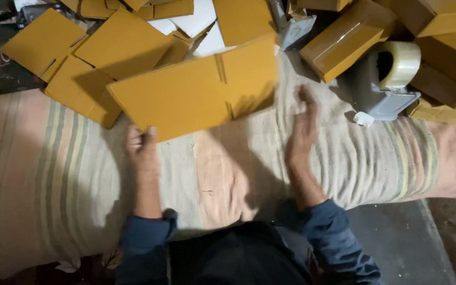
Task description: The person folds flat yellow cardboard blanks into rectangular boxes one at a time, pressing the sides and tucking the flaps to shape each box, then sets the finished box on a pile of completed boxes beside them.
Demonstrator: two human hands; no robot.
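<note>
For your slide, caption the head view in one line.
Left hand grips a flat yellow cardboard blank; right hand open beside it.

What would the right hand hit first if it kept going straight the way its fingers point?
Likely the right edge of the flat cardboard sheet; the right hand points up the cloth just beside it. If it clears that, the sealed box lies beyond. Depth is unclear.

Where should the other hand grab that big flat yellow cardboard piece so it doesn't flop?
Probably the right-hand edge of the flat cardboard blank, coming in from the right. The left hand already pinches its lower left corner, so the long sheet hangs out unsupported on the far side. The right hand is open, holding nothing, just below that free edge.
</note>
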